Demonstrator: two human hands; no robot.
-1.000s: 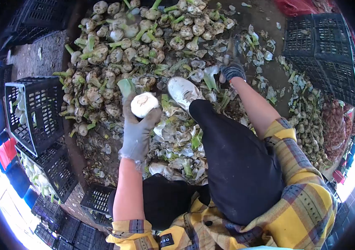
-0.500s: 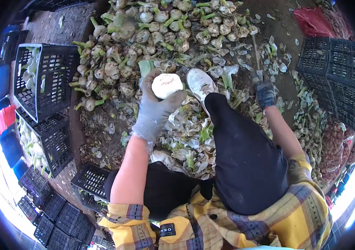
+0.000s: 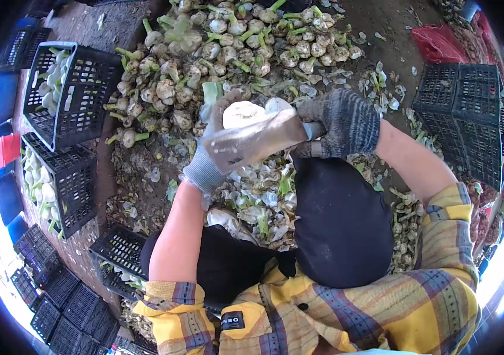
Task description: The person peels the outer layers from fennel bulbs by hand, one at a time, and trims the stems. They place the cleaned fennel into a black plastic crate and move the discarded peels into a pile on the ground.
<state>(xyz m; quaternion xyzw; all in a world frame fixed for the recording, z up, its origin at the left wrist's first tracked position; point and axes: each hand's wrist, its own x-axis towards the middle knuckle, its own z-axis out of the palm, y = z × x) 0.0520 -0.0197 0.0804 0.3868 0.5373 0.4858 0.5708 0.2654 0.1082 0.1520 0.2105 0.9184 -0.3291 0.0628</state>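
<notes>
A white garlic bulb [image 3: 243, 112] with a green stem rests in my left hand [image 3: 209, 126], the gloved fingers closed round it. Its cut root end faces up toward me. My right hand [image 3: 348, 123], in a dark striped knit glove, grips the handle of a broad-bladed cleaver [image 3: 258, 142]. The blade lies across the near side of the bulb, right at its surface, and covers part of my left palm and thumb. Under both hands, peeled skins and leaf scraps [image 3: 266, 198] cover the ground between my legs.
A large heap of unpeeled bulbs [image 3: 204, 56] lies ahead. Black crates [image 3: 89, 89] with white bulbs stand at the left, and more are stacked lower left. Further black crates [image 3: 465, 106] and a red sack [image 3: 438, 44] are at the right. My knee [image 3: 340, 219] rises below the right hand.
My right hand has swung in from the far right, bringing the cleaver across to the bulb. My left hand has shifted slightly and still holds the bulb.
</notes>
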